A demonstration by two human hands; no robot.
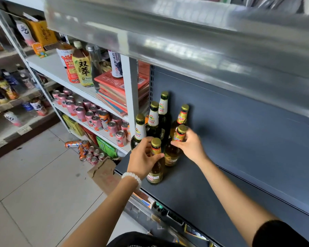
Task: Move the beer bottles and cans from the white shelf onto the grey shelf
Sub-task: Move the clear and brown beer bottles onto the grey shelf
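While hands (166,148) grip 2 bottles (168,157), cans (91,154) litter floor (34,175).

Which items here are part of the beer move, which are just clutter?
Job:
- grey shelf
- white shelf
- six beer bottles on the grey shelf
- left hand gripping the front amber bottle
- right hand gripping the amber bottle behind
- pink cans

Lying about:
- tea bottles
- red books
- floor cans

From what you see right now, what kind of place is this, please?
Most likely a small shop or its stockroom. Drinks fill the white shelf, with many pink cans below. Both hands, left hand and right hand, hold beer bottles on the grey shelf, beside more.
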